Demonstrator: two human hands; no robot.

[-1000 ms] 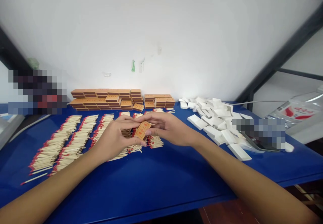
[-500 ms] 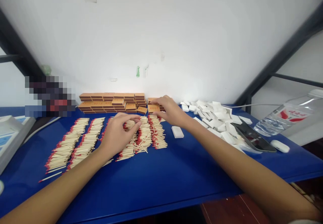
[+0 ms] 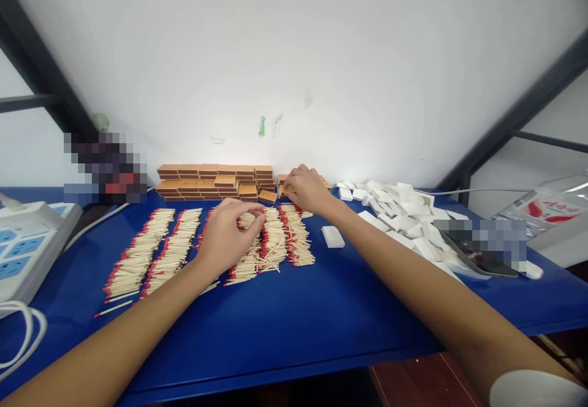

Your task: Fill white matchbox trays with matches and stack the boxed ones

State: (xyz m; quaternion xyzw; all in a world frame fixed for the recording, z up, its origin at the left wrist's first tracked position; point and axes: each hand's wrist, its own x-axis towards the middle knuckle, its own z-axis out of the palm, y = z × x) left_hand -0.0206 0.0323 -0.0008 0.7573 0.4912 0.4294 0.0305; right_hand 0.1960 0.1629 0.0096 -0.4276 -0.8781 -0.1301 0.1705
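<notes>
My left hand [image 3: 227,229] hovers over the rows of red-tipped matches [image 3: 271,238], its thumb and forefinger curved close together. What lies between those fingertips, if anything, is too small to make out. Further back, my right hand [image 3: 307,190] has its fingers curled down on a small orange matchbox [image 3: 281,191], mostly covered by them. Left of it runs a stacked wall of orange matchboxes [image 3: 197,185], with a single matchbox [image 3: 267,196] lying askew in front. One white matchbox tray [image 3: 332,237] sits on the blue table [image 3: 294,327], below my right wrist.
A heap of white matchbox trays [image 3: 399,211] fills the right side, beside a dark phone [image 3: 482,254] and a clear plastic bottle [image 3: 546,208]. At left are a white power strip [image 3: 27,248] and a looped cable [image 3: 27,333]. A white wall [image 3: 294,58] stands behind.
My right fingers have closed down around the matchbox at the back. The left hand keeps its curved pose over the matches. The whole view has shifted slightly.
</notes>
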